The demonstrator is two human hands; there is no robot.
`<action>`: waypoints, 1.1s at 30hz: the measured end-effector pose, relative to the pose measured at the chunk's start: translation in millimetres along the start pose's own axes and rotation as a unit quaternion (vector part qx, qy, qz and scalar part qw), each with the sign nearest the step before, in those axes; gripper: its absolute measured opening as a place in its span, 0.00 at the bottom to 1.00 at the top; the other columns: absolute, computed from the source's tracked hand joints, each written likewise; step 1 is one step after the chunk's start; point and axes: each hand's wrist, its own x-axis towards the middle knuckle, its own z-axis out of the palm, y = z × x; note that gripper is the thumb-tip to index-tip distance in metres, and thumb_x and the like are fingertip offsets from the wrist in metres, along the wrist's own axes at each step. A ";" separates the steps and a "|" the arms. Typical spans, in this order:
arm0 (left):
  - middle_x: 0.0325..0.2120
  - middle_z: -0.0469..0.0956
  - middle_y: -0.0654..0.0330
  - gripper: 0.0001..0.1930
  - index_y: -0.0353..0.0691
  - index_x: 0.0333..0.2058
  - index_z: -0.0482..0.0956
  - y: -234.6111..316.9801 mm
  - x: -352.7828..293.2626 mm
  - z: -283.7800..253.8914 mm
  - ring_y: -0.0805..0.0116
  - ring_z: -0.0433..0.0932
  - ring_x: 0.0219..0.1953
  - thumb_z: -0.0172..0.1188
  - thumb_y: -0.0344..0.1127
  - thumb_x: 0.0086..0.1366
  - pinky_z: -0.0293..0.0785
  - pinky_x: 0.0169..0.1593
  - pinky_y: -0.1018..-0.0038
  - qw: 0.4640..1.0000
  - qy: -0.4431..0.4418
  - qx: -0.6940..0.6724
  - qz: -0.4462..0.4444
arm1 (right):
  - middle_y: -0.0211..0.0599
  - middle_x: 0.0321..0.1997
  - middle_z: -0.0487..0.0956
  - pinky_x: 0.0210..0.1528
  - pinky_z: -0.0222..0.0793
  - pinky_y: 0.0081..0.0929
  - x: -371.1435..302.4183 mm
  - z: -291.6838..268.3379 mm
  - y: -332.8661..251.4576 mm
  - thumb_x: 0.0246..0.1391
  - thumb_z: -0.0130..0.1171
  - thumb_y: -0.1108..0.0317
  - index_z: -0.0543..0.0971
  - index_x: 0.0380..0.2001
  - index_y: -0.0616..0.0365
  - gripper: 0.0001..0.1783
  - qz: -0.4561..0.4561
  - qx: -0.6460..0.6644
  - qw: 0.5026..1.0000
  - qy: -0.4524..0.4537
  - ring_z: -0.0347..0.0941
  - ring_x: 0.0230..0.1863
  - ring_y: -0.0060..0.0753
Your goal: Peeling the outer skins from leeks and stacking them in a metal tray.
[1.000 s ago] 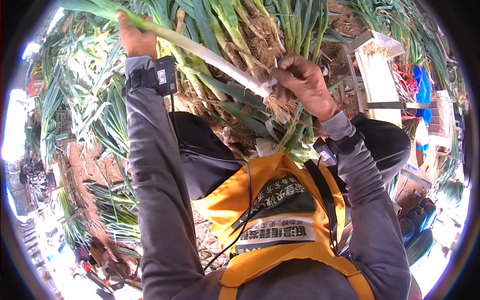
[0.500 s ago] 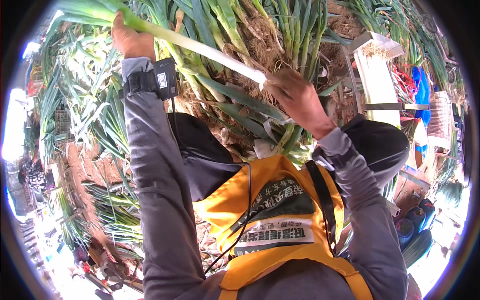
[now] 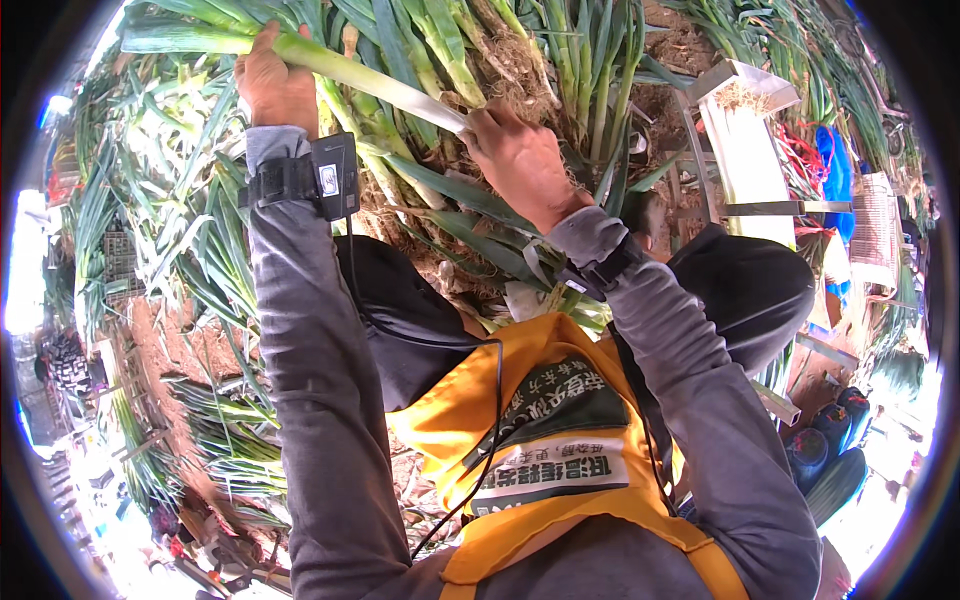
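A long green onion (image 3: pixel 390 92) slants across the far part of the view, its green leaves at the left and its white stalk running down to the right. My left hand (image 3: pixel 277 88) is closed round it where the leaves begin. My right hand (image 3: pixel 525 165) has its fingers closed on the white root end, which they cover. Beneath and beyond the stalk lie more green onions (image 3: pixel 440 45) with brown, soil-covered roots (image 3: pixel 520 85).
Before my knees, loose leaves (image 3: pixel 480 205) lie over the soil. A metal-framed stand (image 3: pixel 745 150) holding white stalks is at the right, with a blue bag (image 3: pixel 835 170) beyond. More green onions (image 3: pixel 225 430) lie on the ground at the left.
My right hand has moved left and slightly up along the stalk, nearer my left hand. My left hand has shifted slightly right and down, still holding the onion.
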 end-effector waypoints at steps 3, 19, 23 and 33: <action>0.42 0.69 0.50 0.14 0.25 0.44 0.68 -0.1 -4.1 1.5 0.61 0.72 0.40 0.59 0.28 0.65 0.81 0.50 0.63 0.999 -0.008 0.030 0.008 | 0.37 0.34 0.76 0.26 0.73 0.37 2.6 2.8 4.4 0.53 0.62 0.66 0.74 0.36 0.56 0.10 0.007 -0.010 1.000 0.004 0.77 0.27 0.45; 0.43 0.70 0.55 0.21 0.43 0.47 0.63 -7.7 -11.0 11.4 0.57 0.73 0.40 0.59 0.17 0.59 0.78 0.44 0.50 0.999 0.029 0.018 0.010 | 0.41 0.39 0.76 0.24 0.72 0.36 6.6 -5.6 4.7 0.52 0.59 0.68 0.74 0.41 0.56 0.13 -0.016 -0.057 0.996 -0.074 0.79 0.28 0.39; 0.43 0.70 0.55 0.21 0.43 0.48 0.63 -8.8 -14.5 12.3 0.58 0.73 0.39 0.58 0.17 0.59 0.78 0.44 0.50 0.998 0.067 0.015 0.008 | 0.38 0.38 0.72 0.23 0.71 0.35 3.4 -8.4 -4.4 0.53 0.60 0.68 0.73 0.37 0.58 0.10 -0.038 -0.080 0.993 -0.084 0.76 0.25 0.38; 0.45 0.71 0.53 0.27 0.44 0.52 0.62 -2.5 39.0 -52.9 0.56 0.74 0.41 0.60 0.16 0.57 0.81 0.41 0.55 0.993 0.047 0.057 0.090 | 0.36 0.32 0.71 0.22 0.72 0.33 -30.6 -18.2 -15.3 0.47 0.61 0.70 0.71 0.35 0.59 0.13 -0.208 0.060 0.974 -0.067 0.74 0.24 0.34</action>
